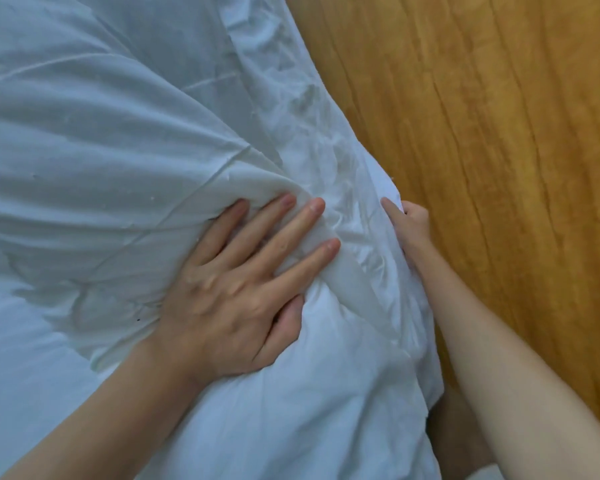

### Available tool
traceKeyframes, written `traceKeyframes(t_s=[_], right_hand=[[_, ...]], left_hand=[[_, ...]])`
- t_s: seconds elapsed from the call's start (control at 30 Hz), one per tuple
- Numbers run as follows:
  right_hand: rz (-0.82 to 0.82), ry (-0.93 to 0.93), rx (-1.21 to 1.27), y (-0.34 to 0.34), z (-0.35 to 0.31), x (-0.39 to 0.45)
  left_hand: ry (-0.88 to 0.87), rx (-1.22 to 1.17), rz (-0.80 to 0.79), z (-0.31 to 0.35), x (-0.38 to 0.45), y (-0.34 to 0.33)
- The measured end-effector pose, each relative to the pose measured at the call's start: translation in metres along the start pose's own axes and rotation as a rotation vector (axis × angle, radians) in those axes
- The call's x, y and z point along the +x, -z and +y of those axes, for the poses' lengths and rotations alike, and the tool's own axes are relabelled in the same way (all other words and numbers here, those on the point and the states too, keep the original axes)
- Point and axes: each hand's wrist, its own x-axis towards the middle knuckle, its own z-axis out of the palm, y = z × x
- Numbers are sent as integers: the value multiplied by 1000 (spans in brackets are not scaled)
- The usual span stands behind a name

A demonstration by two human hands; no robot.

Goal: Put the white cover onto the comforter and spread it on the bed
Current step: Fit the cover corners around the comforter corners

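At the bed's edge, beside the wooden floor [482, 168], the left hand [236, 296] lies with fingers spread, pressing the bunched comforter [326, 393] through the white cover [101, 133]. The right hand [407, 225] pinches the cover's edge in a clenched grip. Likely risks: the pinched edge slips free, or the filling bunches at 1 corner. The cover acts as the container, comforter seemingly partly inside.

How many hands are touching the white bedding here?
2. The left hand lies spread on the bunched white bedding mid-frame; the right hand grips its edge beside the wooden floor.
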Motion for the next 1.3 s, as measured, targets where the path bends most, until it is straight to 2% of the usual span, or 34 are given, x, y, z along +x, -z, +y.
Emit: traceKeyframes(t_s=[0.07, 0.17, 0.3, 0.37, 0.47, 0.53, 0.67, 0.77, 0.83, 0.9, 0.97, 1.13, 1.2, 1.27, 1.3], right_hand=[[15, 88, 59, 13, -23, -22], [-2, 115, 130, 33, -71, -78], [-176, 189, 178, 44, -138, -196], [-308, 213, 92, 42, -161, -263], [-480, 208, -202, 32, -174, -350], [-532, 156, -380, 30, -164, -386], [-409, 21, -543, 31, -130, -415], [-307, 16, -632, 31, -111, -421], [-307, 75, -713, 30, -103, -423], [-356, 150, -777, 27, -99, -425], [-388, 198, -855, 25, -99, -428], [-508, 238, -1188, 8, -92, -439], [-596, 229, -1273, 1, -86, -443], [-628, 236, -1313, -4, -75, -441], [-616, 358, -1365, -3, -65, -438]], left_hand=[[2, 9, -2, 0, -1, -2], [-3, 13, 30, 0, -1, -1], [-9, 28, 77, 3, -4, 1], [-15, 48, 113, 5, -7, 1], [-11, 6, 241, 7, -11, 3], [3, -74, 347, 9, -13, 6], [129, -72, 539, 15, -24, 5], [386, -2, 610, 21, -40, 0], [544, -32, 625, 25, -48, 0], [633, -186, 648, 28, -53, 5], [692, -489, 623, 32, -59, 16], [839, -1429, 330, 45, -94, 50], [822, -1537, 149, 44, -101, 61], [799, -1516, 39, 42, -103, 69], [814, -1523, 31, 40, -103, 71]])
